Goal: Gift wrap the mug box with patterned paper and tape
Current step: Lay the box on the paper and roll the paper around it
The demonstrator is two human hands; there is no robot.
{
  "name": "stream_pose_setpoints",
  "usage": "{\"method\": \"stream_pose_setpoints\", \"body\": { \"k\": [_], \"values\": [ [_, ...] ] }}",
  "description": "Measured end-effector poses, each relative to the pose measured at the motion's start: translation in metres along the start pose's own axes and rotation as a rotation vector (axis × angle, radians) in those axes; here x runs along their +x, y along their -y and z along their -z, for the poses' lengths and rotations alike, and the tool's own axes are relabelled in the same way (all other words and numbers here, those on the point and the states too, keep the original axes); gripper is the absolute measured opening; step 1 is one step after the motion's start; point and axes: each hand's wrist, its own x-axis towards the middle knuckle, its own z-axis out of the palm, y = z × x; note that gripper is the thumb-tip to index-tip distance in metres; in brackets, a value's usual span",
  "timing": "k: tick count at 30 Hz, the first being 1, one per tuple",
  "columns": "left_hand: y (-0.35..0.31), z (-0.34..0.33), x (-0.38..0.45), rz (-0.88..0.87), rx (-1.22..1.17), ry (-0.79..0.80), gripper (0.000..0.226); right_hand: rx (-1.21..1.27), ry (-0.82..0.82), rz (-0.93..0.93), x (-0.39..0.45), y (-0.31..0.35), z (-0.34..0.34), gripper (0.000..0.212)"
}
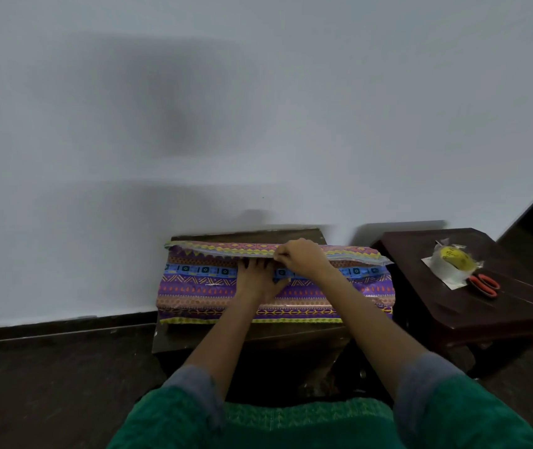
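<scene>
The mug box lies wholly hidden under purple, blue and yellow patterned paper point(193, 286) on a small dark wooden table point(245, 338). My left hand point(255, 280) lies flat on top of the wrapped box, fingers straight and pointing away from me, pressing the paper down. My right hand point(300, 257) pinches the far flap of the paper point(226, 249), which is folded over toward me along the back edge. A roll of clear tape point(449, 264) sits on a second dark table point(472, 303) to the right.
Red-handled scissors point(485, 285) lie beside the tape roll on a white sheet. A plain pale wall rises right behind both tables. The floor is dark. My green garment fills the bottom of the view.
</scene>
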Motion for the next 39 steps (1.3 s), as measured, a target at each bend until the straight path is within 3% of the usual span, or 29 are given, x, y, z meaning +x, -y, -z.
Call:
{"method": "stream_pose_setpoints", "body": {
  "k": [7,10,19,27,32,39],
  "values": [
    [-0.004,0.001,0.014,-0.001,0.092,-0.113,0.052,0.001,-0.209,-0.012,-0.007,0.003,-0.009,0.029],
    [-0.003,-0.007,0.020,0.002,0.000,-0.158,0.055,-0.028,-0.270,-0.032,0.003,0.003,-0.001,0.028],
    [0.003,-0.012,0.040,-0.001,-0.087,-0.215,0.048,-0.109,-0.262,-0.079,0.043,-0.001,0.028,0.029],
    [0.002,-0.016,0.042,0.024,-0.141,-0.229,0.049,-0.225,-0.314,0.056,0.041,-0.005,0.015,0.029],
    [-0.002,-0.018,0.037,0.037,-0.117,-0.282,0.049,-0.144,-0.430,0.076,0.014,0.000,-0.015,0.013],
    [-0.008,-0.008,0.025,0.088,-0.148,-0.251,0.040,-0.008,-0.450,0.022,0.003,0.001,-0.027,0.021]
  ]
}}
